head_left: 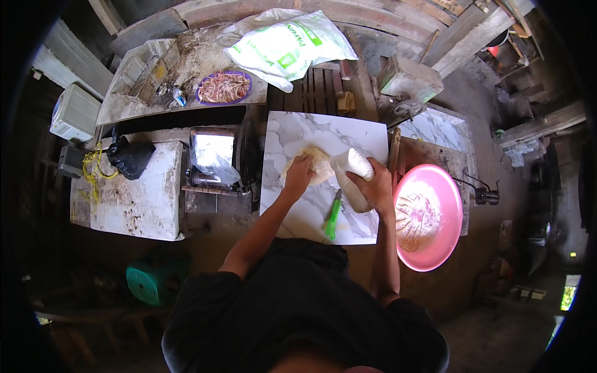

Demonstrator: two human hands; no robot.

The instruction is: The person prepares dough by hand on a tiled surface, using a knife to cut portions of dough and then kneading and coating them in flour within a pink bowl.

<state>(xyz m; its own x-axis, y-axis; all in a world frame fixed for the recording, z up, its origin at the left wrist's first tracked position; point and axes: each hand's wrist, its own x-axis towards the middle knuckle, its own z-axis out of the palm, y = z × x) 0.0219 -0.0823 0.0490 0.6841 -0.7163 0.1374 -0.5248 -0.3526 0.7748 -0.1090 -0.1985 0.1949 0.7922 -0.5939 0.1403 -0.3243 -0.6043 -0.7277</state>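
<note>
On a white, grey-veined marble-look board (283, 130) lies a pale yellowish, crumpled lump (320, 165); whether it is dough or a filled plastic bag is unclear. My left hand (300, 173) rests at its left edge, fingers curled and pressed onto it. My right hand (374, 186) grips a long, rounded white bag (353, 163), which looks filled and leans with its top away from me. Its lower part passes beside my palm toward the near side of the board. Between my forearms lies a tool with a bright green handle (333, 219), its short dark end pointing away.
To the right stands a pink basin (453, 231) holding white powder and a tan mass. At the back are a large white sack (292, 50), a purple-rimmed tray (224, 87) of shredded pieces and a plastic crate (144, 69). A roller machine (214, 155) stands left; a green stool (146, 283) below.
</note>
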